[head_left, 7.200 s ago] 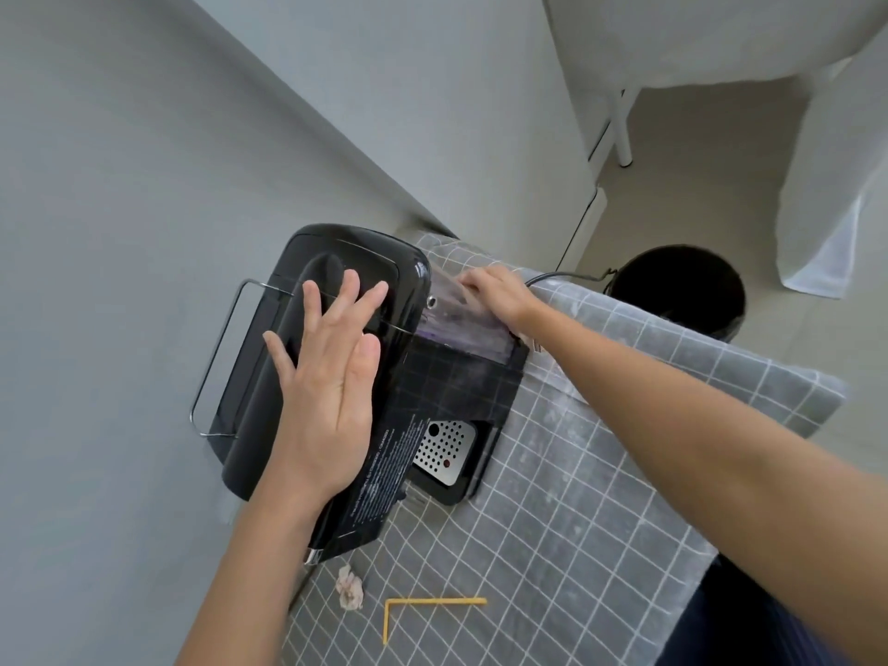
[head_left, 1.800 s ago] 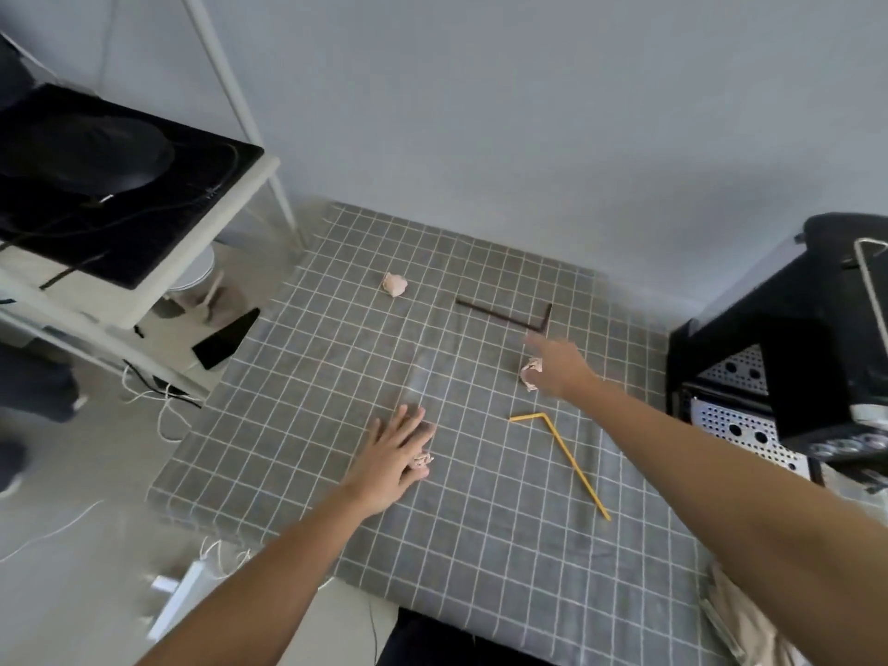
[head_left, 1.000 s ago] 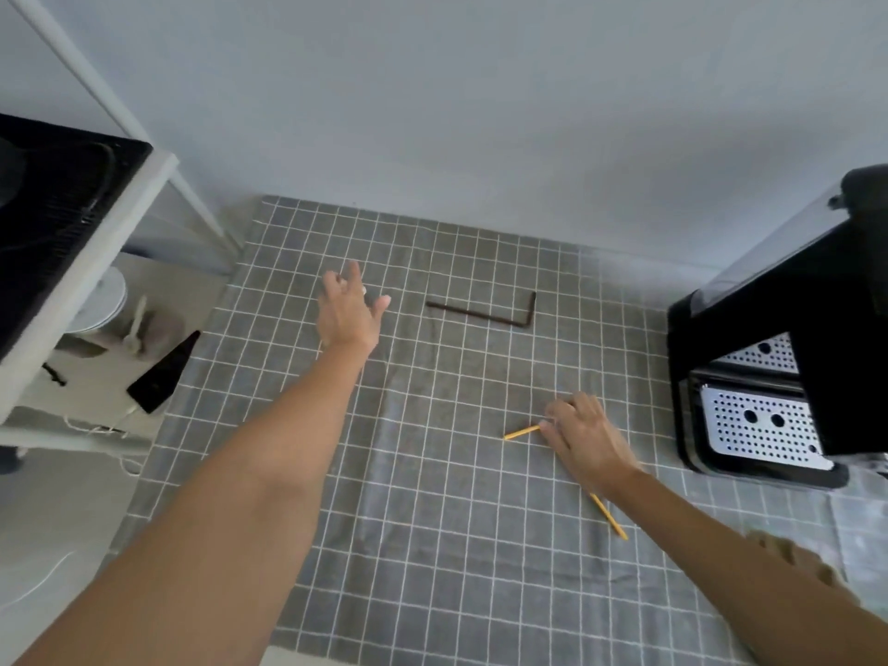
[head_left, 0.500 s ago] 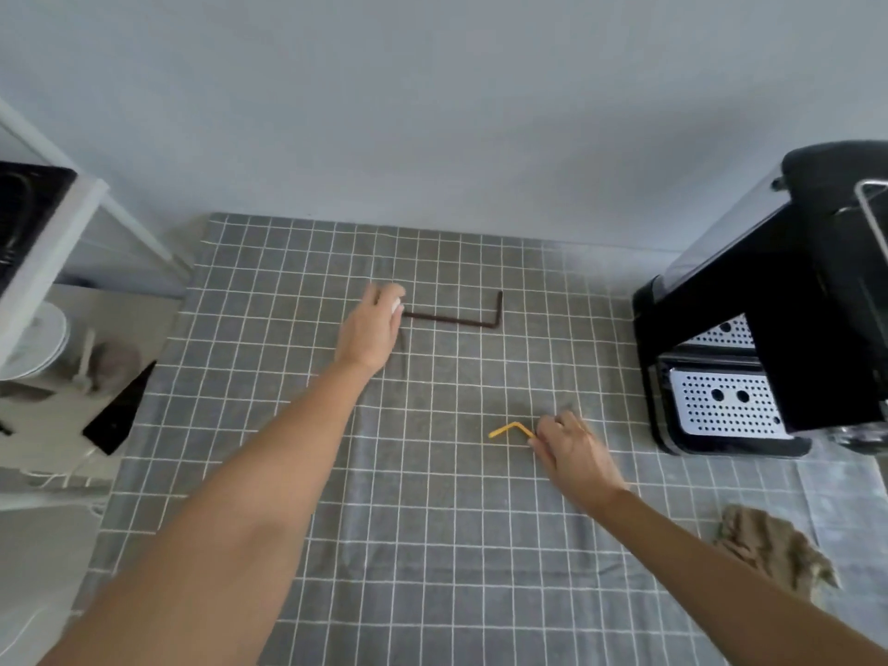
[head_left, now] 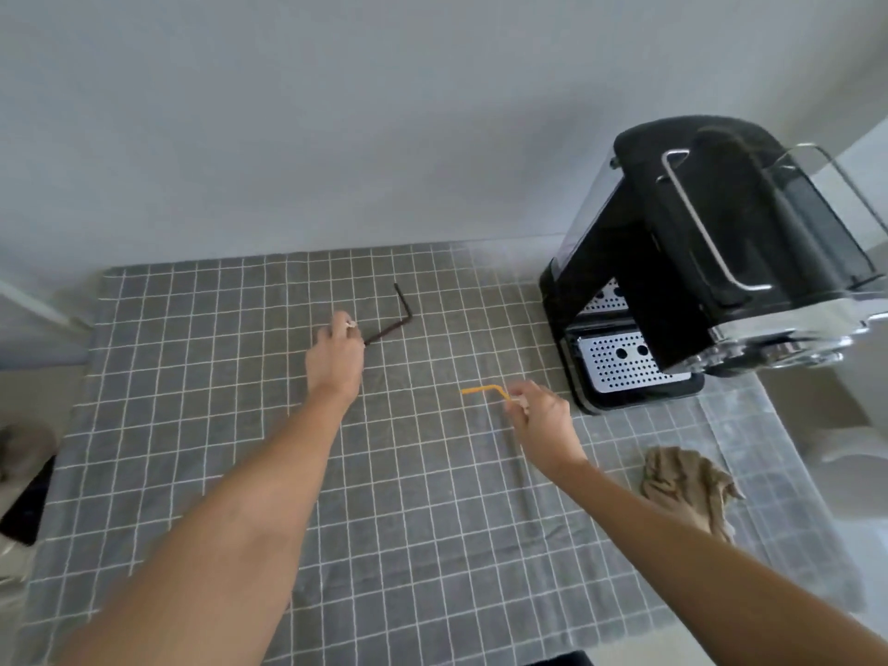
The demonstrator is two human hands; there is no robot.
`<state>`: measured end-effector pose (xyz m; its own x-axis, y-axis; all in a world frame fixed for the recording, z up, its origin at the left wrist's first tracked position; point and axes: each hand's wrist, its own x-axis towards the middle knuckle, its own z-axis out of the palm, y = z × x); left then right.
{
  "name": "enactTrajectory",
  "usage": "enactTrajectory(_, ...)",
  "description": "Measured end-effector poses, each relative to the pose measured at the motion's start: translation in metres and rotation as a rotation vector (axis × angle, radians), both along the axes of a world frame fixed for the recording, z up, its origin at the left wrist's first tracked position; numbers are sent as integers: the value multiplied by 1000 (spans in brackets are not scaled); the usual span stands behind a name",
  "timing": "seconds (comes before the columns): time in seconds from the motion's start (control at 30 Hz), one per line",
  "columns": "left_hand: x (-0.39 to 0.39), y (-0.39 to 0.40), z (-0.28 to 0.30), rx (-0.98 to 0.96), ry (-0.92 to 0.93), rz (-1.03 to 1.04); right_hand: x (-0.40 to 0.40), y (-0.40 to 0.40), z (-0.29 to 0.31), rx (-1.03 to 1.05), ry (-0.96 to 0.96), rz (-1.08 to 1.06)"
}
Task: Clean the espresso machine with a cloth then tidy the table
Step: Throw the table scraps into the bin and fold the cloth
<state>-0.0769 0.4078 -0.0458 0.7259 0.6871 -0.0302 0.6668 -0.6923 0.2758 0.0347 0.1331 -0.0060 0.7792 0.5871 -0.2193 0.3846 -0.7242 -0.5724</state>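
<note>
Checked grey cloth covers the table [head_left: 432, 545], soft and a little creased, ruled in thin white squares. From the head view, the espresso machine [head_left: 711, 262] stands at the far right corner against the pale wall, glossy black plastic with a bent metal rail on top and a perforated steel drip tray at its foot. Well in front of it, near the table's right edge, lies the cleaning cloth [head_left: 687, 483], a crumpled beige rag, apart from both hands.

The left hand [head_left: 335, 358] reaches to mid-table with its fingers pinched together on one end of a thin dark brown straw [head_left: 396, 324]. The straw is bent in an L, its short leg pointing toward the wall. Something small and pale also shows between those fingers; I cannot tell what it is.

The right hand [head_left: 540, 415] is nearer the machine, fingers closed on a yellow straw [head_left: 483, 389]. Its bent end sticks out to the left from the fingertips, just above the cloth. A bit of pale crumpled stuff peeks from this fist as well.

At the far left edge, below table level, a dark flat phone-like object [head_left: 24, 509] lies on the floor.
</note>
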Motion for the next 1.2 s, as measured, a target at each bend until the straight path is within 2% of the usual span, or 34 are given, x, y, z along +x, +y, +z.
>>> enactTrajectory(0.07, -5, -19, 2, 11, 33, 5, 2, -8, 5, 10, 39, -65)
enactTrajectory(0.17, -5, -66, 13, -58, -31, -42, 6, -24, 17, 51, 143, -199)
enactTrajectory(0.37, 13, -208, 48, -450, -135, -192, 33, -89, 35, 193, 488, -525)
enactTrajectory(0.47, 39, -279, 59, -622, -142, -262, 57, -142, 41, 274, 611, -631)
enactTrajectory(0.6, 94, -372, 80, -729, -222, -354, 99, -232, 44, 431, 710, -725)
enactTrajectory(0.7, 147, -435, 89, -816, -194, -390, 136, -300, 51, 533, 739, -833)
enactTrajectory(0.8, 209, -491, 92, -996, -45, -338, 175, -361, 46, 574, 731, -937)
enactTrajectory(0.9, 269, -536, 88, -1148, 155, -274, 213, -405, 33, 591, 833, -1087)
enactTrajectory(1.03, 332, -573, 68, -1136, 518, -279, 255, -438, 1, 587, 1000, -1224)
enactTrajectory(1.2, 391, -593, 39, -1173, 793, -136, 297, -452, -41, 668, 1103, -1381)
